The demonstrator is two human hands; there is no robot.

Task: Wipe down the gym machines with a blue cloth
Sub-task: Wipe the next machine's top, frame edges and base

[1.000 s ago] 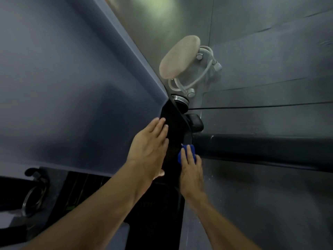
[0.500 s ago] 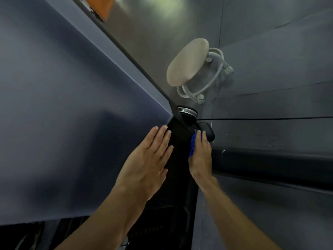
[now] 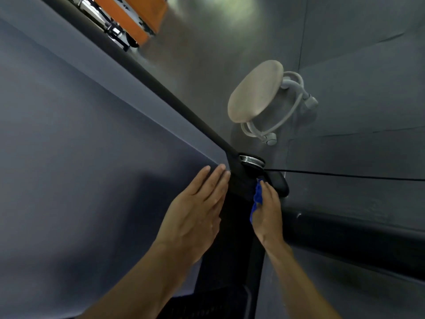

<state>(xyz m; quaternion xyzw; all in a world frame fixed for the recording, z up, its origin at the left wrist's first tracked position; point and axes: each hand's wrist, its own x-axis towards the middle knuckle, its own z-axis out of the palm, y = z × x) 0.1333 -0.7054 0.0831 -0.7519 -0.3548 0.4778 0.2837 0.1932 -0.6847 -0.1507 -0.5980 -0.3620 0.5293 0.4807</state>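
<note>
We've got the blue cloth under our right hand, fingers laid pretty much straight over it, pressing it flat vs the black machine frame, not balled up in the grip. Only the cloth's left edge peeks out from under the palm. Left hand is empty, flat w/ fingers together, resting on the grey panel right beside the frame, prob just bracing.

Key relation imo: the frame's long axis runs up and to the left, away from us, toward the orange machine. Cloth sits near the joint by the chrome ring and black knob, so the unwiped length lies up-left of the right hand. Right hand's the one on the cloth, so it does the stroke. Pale round stool stands on the floor further off, not involved.
</note>
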